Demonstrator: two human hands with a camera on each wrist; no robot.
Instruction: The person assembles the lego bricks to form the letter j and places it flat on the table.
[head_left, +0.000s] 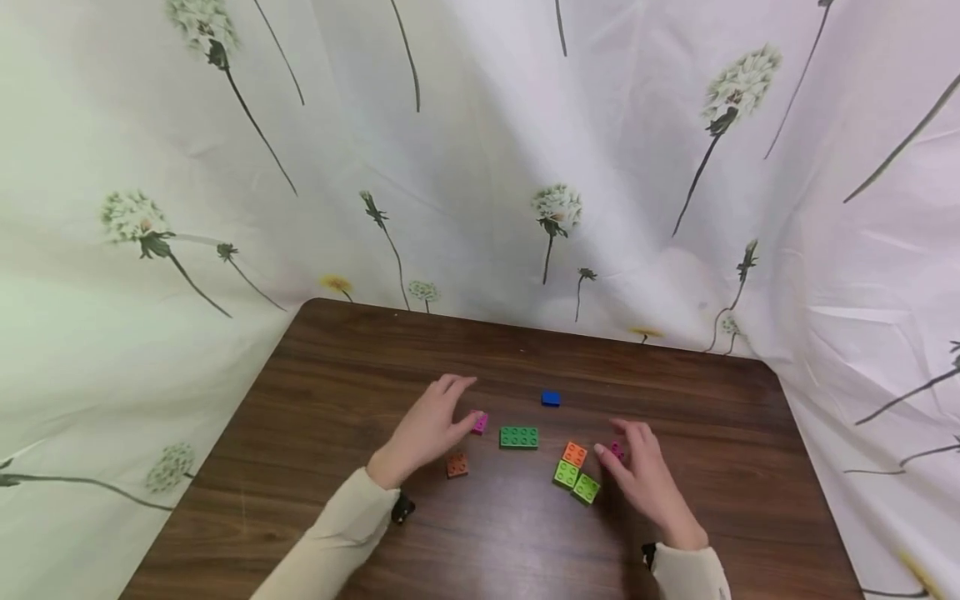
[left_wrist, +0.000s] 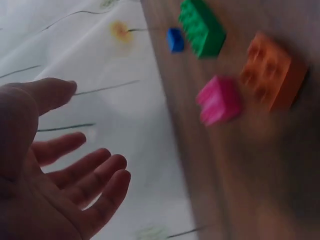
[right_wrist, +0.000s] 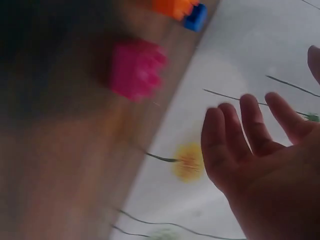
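Observation:
My left hand point(head_left: 426, 427) hovers with spread fingers over a pink brick point(head_left: 480, 423), its thumb overlapping that brick in the head view. In the left wrist view the hand point(left_wrist: 75, 170) holds nothing, and the pink brick point(left_wrist: 220, 100) stands apart from it. My right hand point(head_left: 647, 475) is held above a magenta brick point(head_left: 617, 451), partly hidden by its fingers. The right wrist view shows this hand point(right_wrist: 265, 160) empty, fingers slightly bent, away from the magenta brick point(right_wrist: 137, 70).
A green brick point(head_left: 519, 437) lies between the hands, with a blue brick point(head_left: 551, 399) behind it. A brown-orange brick point(head_left: 457, 465) is near the left wrist. An orange brick point(head_left: 575, 453) and two lime bricks point(head_left: 566, 474) lie left of the right hand. Flowered cloth point(head_left: 480, 208) hangs behind the table.

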